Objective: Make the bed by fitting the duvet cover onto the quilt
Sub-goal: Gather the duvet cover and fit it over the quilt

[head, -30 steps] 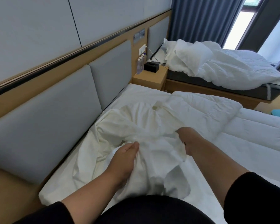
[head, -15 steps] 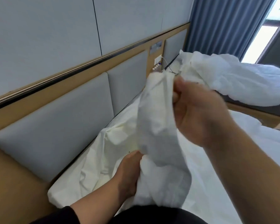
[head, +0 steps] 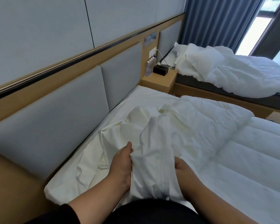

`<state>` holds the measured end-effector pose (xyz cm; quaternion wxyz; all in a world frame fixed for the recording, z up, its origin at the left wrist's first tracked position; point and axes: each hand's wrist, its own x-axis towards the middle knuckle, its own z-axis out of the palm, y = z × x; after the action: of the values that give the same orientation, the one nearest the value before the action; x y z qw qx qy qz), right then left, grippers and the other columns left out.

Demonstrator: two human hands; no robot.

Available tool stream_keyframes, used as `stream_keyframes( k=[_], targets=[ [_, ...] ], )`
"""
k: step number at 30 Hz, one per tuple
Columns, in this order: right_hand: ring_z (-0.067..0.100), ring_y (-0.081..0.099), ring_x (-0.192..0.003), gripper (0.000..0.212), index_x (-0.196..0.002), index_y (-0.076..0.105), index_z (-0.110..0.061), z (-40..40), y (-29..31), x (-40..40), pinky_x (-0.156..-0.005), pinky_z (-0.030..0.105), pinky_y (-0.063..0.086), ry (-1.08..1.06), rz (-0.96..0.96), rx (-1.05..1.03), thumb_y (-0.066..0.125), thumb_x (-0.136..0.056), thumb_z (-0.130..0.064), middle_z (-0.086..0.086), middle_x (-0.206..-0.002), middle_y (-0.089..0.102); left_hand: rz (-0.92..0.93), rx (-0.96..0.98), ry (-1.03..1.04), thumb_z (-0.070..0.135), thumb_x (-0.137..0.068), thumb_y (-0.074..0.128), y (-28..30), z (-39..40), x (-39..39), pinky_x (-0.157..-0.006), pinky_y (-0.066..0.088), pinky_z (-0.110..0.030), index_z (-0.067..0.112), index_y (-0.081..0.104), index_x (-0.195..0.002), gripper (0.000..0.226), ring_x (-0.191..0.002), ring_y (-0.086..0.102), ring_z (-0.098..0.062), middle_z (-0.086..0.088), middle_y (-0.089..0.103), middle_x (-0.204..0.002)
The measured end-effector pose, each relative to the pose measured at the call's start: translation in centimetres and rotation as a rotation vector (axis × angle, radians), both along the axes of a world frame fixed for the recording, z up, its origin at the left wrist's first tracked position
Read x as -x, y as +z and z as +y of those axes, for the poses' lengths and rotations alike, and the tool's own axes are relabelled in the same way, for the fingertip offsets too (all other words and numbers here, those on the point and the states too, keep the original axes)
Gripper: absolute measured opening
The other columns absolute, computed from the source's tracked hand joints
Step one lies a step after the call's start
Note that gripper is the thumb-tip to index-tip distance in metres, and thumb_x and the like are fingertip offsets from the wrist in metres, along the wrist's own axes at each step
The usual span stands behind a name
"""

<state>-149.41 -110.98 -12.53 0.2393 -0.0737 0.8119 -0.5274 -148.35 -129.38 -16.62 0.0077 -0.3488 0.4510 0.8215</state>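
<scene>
A crumpled cream duvet cover [head: 153,131] lies bunched at the head end of the near bed, close to the padded headboard. The white quilted quilt [head: 233,143] spreads flat over the bed to the right of it. My left hand [head: 121,160] grips a fold of the cover on its left side, thumb up. My right hand [head: 183,168] holds the same bunch on its right side, its fingers partly hidden under the cloth. The bunch hangs down toward my body between both hands.
The grey padded headboard [head: 58,113] and wooden frame run along the left. A wooden nightstand [head: 158,81] carries a black tissue box [head: 160,70] and small bottles. A second bed [head: 233,73] with rumpled white bedding stands beyond, by blue curtains [head: 217,21].
My right hand, lifted high with the cover half a second ago, has come down to the bed. Both hands now hold the bunch low, near my body.
</scene>
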Motion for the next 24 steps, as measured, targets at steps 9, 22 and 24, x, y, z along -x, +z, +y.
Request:
stream_keyframes(
  k=[9,22,24],
  targets=[
    [-0.018,0.057,-0.077,0.029,-0.113,0.058,-0.023,-1.3,-2.2,0.8,-0.073,0.002,0.044,0.054,0.274,-0.205,0.064,-0.093,-0.002,-0.021,-0.089,0.055,0.057,0.266,-0.075,0.044,-0.102,0.051,2.4,2.0,1.2,-0.07,0.048,-0.031,0.013,0.063,-0.072,0.045,-0.077,0.067,-0.016,0.001,0.071,-0.076],
    [0.017,0.048,-0.064,0.037,-0.063,0.049,-0.009,-0.9,-2.6,7.5,-0.058,0.039,0.041,-0.491,0.266,-0.044,0.054,-0.095,-0.026,0.005,-0.065,0.056,0.348,0.568,-0.493,0.057,-0.076,0.063,9.0,-1.6,-2.6,-0.068,0.03,-0.036,0.021,0.049,-0.066,0.041,-0.069,0.035,-0.019,-0.001,0.041,-0.071],
    [0.023,0.061,-0.077,0.04,-0.075,0.062,-0.008,0.3,-1.8,10.1,-0.076,0.051,0.054,-0.645,0.187,0.05,0.048,-0.097,-0.037,0.011,-0.081,0.067,0.211,0.323,-0.589,0.043,-0.083,0.066,8.0,-2.1,-3.6,-0.075,0.035,-0.037,0.014,0.062,-0.082,0.03,-0.076,0.048,-0.022,-0.008,0.055,-0.081]
  ],
)
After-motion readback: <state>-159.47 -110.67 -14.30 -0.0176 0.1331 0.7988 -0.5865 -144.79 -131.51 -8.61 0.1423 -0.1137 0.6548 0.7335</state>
